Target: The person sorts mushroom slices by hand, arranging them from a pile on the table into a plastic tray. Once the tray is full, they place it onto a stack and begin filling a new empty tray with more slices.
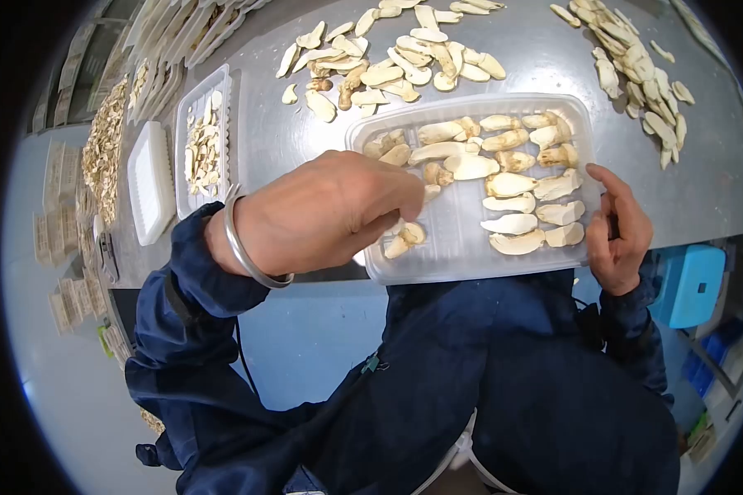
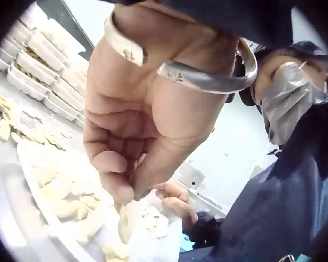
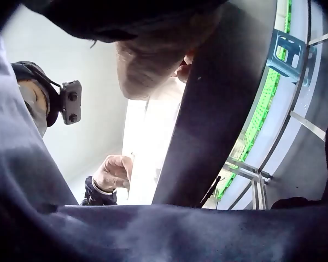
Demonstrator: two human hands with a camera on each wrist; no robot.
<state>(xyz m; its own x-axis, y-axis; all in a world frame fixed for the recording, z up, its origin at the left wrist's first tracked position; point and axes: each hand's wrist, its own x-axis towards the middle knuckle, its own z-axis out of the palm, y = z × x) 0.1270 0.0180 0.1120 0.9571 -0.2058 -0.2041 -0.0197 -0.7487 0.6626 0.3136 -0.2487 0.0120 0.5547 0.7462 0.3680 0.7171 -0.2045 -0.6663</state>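
Note:
My left hand (image 1: 330,210) is over the left side of a clear plastic tray (image 1: 458,235), its thumb and fingers pinching a pale mushroom slice (image 2: 124,224). Short rows of mushroom slices (image 1: 513,183) lie in the tray, filling its right half, with more along the back and left. One small piece (image 1: 404,239) lies near the front left corner, below the left hand. At the tray's right edge, my right hand (image 1: 621,231) holds the rim with index finger and thumb, the other fingers curled.
Behind the tray spreads a loose pile of mushroom slices (image 1: 388,66); another pile (image 1: 640,78) lies back right. To the left are a white tray of small slices (image 1: 202,148), a white tray (image 1: 151,186) and stacked trays (image 1: 182,33). A blue stool (image 1: 689,285) stands below right.

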